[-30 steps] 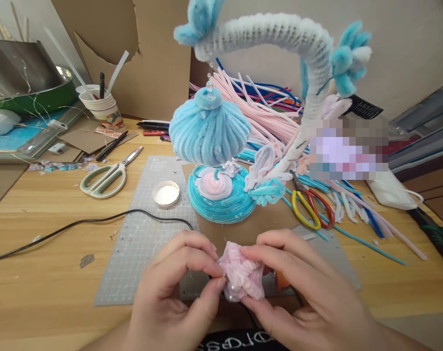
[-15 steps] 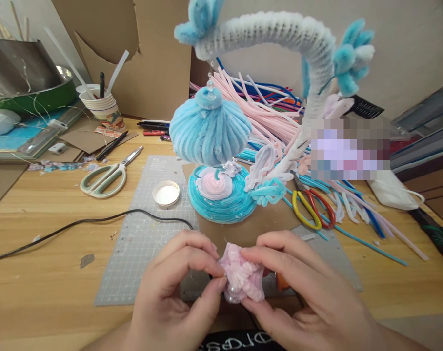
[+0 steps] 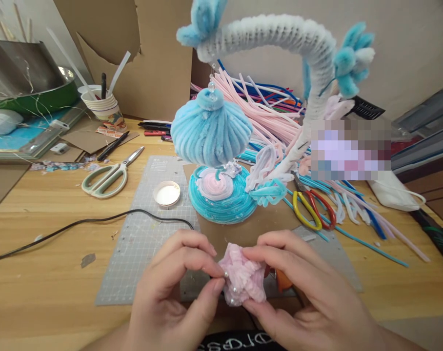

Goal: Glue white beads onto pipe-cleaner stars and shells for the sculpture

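Both hands hold a small pink pipe-cleaner flower (image 3: 242, 279) with pearl beads, low over the grey cutting mat (image 3: 141, 243). My left hand (image 3: 170, 297) pinches its left side between thumb and fingertips. My right hand (image 3: 309, 297) grips its right side and cups it from below. Just behind stands a pipe-cleaner lamp: a blue puffed shade (image 3: 210, 131) hanging from a white arched stem (image 3: 280, 36) over a teal and pink spiral base (image 3: 223, 195).
A black cable (image 3: 78, 224) runs across the wooden table to the mat. Green-handled scissors (image 3: 106, 178), a white lid (image 3: 166, 193), yellow-and-red-handled scissors (image 3: 312, 207), a heap of coloured pipe cleaners (image 3: 265, 112), a paper cup of tools (image 3: 99, 102) and cardboard sheets surround the lamp.
The flower has turned slightly in my fingers, showing another pearl bead at its left side. My hands stay in the same place.
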Action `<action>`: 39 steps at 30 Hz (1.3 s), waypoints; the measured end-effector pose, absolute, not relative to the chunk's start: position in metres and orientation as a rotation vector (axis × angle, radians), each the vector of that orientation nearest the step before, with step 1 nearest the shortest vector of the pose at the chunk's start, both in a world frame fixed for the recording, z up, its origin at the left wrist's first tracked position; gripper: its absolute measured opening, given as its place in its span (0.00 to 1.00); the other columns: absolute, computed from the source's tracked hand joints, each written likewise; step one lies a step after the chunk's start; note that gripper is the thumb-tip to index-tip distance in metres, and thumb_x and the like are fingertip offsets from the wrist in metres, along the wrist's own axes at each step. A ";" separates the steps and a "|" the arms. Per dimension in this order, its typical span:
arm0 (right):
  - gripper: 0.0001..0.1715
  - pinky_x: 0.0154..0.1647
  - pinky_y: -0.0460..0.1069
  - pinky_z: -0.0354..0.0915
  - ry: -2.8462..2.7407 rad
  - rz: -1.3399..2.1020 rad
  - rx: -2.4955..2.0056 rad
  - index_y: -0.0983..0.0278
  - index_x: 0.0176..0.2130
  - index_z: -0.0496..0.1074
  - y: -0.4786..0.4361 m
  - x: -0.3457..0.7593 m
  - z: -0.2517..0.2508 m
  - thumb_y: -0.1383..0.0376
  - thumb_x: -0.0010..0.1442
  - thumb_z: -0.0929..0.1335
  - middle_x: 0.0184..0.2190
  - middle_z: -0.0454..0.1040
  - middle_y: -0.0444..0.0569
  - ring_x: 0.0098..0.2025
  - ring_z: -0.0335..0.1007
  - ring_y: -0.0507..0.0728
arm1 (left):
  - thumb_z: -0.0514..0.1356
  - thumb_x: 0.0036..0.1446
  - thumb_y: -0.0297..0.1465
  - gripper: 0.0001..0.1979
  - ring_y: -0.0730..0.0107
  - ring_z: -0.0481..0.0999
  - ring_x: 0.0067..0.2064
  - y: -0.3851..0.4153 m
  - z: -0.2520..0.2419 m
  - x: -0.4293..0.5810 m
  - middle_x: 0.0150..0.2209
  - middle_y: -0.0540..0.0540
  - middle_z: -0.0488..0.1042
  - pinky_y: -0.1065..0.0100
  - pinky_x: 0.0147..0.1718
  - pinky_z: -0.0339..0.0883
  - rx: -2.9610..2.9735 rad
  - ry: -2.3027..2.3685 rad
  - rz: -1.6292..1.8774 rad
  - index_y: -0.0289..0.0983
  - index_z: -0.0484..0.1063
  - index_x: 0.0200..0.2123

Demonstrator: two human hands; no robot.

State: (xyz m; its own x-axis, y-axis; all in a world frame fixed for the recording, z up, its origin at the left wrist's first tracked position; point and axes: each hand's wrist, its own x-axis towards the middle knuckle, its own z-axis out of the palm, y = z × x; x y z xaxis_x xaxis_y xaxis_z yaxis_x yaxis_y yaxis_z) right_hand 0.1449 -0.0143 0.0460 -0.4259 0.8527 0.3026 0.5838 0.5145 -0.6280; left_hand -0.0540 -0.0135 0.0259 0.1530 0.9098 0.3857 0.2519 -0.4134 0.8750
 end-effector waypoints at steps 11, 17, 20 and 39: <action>0.22 0.30 0.42 0.74 -2.181 0.571 -1.169 0.59 0.48 0.68 -0.016 0.145 0.046 0.71 0.53 0.69 0.41 0.71 0.46 0.38 0.74 0.53 | 0.59 0.51 0.20 0.08 0.71 0.73 0.35 -0.014 0.028 -0.053 0.34 0.49 0.69 0.71 0.33 0.69 1.807 1.143 1.257 0.40 0.71 0.30; 0.22 0.31 0.43 0.75 -2.193 0.567 -1.175 0.58 0.49 0.67 -0.016 0.147 0.046 0.71 0.54 0.69 0.41 0.72 0.47 0.38 0.75 0.54 | 0.58 0.52 0.20 0.09 0.70 0.73 0.36 -0.014 0.026 -0.054 0.34 0.48 0.69 0.70 0.33 0.69 1.811 1.129 1.255 0.40 0.71 0.31; 0.22 0.28 0.44 0.75 -2.204 0.576 -1.183 0.58 0.49 0.68 -0.015 0.147 0.047 0.70 0.54 0.69 0.41 0.72 0.48 0.37 0.75 0.55 | 0.58 0.52 0.20 0.09 0.68 0.73 0.37 -0.015 0.026 -0.054 0.35 0.47 0.69 0.69 0.34 0.70 1.802 1.108 1.275 0.40 0.70 0.33; 0.21 0.33 0.43 0.74 -2.207 0.553 -1.163 0.59 0.49 0.68 -0.016 0.146 0.047 0.71 0.55 0.68 0.41 0.71 0.47 0.39 0.74 0.53 | 0.58 0.51 0.18 0.10 0.72 0.73 0.36 -0.015 0.028 -0.053 0.34 0.49 0.68 0.70 0.34 0.68 1.904 1.121 1.271 0.39 0.69 0.31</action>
State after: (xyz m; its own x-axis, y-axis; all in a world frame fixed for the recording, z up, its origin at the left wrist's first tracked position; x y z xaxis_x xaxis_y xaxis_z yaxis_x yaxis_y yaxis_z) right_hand 0.1462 -0.0163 0.0469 -0.4535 0.8403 0.2970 0.6009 0.5344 -0.5944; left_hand -0.0531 -0.0148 0.0281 0.1913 0.8793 0.4361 0.3227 -0.4759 0.8181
